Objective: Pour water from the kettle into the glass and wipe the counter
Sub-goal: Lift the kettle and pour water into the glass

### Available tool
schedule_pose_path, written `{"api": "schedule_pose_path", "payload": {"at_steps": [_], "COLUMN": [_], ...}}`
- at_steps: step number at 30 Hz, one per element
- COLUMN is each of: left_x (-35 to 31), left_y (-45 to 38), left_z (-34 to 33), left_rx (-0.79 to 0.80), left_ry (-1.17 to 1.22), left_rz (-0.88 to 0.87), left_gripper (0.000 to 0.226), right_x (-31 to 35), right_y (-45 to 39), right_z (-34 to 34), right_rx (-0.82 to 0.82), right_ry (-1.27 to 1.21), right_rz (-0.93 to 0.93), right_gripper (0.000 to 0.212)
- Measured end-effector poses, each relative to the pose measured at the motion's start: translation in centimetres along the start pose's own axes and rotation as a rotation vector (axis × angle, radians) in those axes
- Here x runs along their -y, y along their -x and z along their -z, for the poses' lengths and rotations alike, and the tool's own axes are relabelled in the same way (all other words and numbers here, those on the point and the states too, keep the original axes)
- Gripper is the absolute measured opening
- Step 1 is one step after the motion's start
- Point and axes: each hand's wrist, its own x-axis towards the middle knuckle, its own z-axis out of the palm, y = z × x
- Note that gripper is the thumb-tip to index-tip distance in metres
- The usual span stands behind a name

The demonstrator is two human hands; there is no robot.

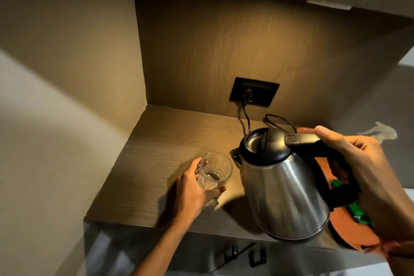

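We see two bare hands and little else of the person. The left hand (192, 188) runs back into a bare left forearm (156, 251), slim and long, uncovered all the way to the bottom edge. We find its fingers (198, 167) slender, the nails too small to judge. The right hand (367, 175) looks larger, being nearer the lens; its thumb (324, 130) shows a short, trimmed nail. At the right wrist we make out a thin reddish band (389, 249), blurred, so we cannot tell thread from cord.
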Motion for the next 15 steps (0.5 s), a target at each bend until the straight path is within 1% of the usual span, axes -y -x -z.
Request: {"api": "schedule_pose_path", "payload": {"at_steps": [2,6,8,13,15], "left_x": [-0.2,-0.4,-0.4,-0.4,-0.4], "left_y": [0.1,0.0,0.0,0.0,0.1], "left_z": [0.0,-0.1,-0.1,0.0,0.1], "left_rx": [-0.029,-0.050,-0.064,-0.065,-0.070], "left_ry": [-0.047,-0.040,-0.040,-0.043,-0.053], "left_rz": [-0.024,-0.020,-0.021,-0.033,-0.036], "left_gripper": [0.094,0.093,0.094,0.094,0.096], "right_x": [0.4,1.3,1.5,2.0,2.1], "right_y": [-0.3,-0.6,-0.9,-1.3,-1.4], "right_z": [-0.2,-0.7,-0.9,-0.9,-1.0], "right_rx": [0.002,0.030,0.047,0.036,0.045], "right_ry": [0.044,0.091,0.105,0.112,0.128], "right_rz": [0.011,0.029,0.019,-0.011,-0.010], "right_gripper": [0.073,0.051,0.045,0.049,0.056]}}
